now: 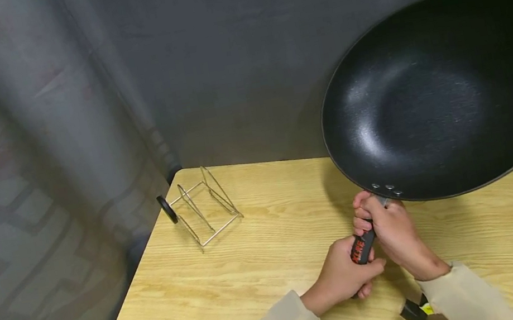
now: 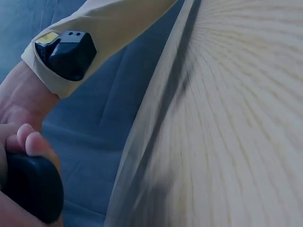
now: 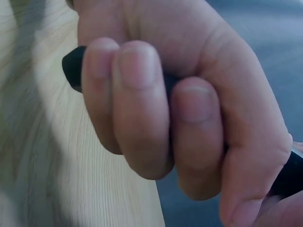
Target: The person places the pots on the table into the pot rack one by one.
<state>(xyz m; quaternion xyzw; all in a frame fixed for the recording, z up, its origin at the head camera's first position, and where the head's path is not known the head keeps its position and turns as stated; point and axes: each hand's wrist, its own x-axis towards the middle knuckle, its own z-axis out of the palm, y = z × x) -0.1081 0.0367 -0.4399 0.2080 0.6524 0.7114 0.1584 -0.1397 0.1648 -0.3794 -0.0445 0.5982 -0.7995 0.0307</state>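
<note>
A large black wok (image 1: pixel 437 113) is held up over the right side of the table, its dark inner face turned toward the head camera. My right hand (image 1: pixel 398 230) grips the handle close beneath the rivets. Lower down, my left hand (image 1: pixel 339 273) holds the same black handle (image 1: pixel 363 244), where red lettering shows between the two hands. In the left wrist view the rounded handle end (image 2: pixel 35 187) sticks out past the fingers. Curled fingers (image 3: pixel 142 113) wrap the handle in the right wrist view, covering most of it there.
A thin metal wire rack (image 1: pixel 221 230) with a black round piece (image 1: pixel 167 209) at one end lies near the left back corner of the wooden table (image 1: pixel 179 309). Grey curtains (image 1: pixel 232 73) hang behind and to the left. Each sleeve carries a small black device.
</note>
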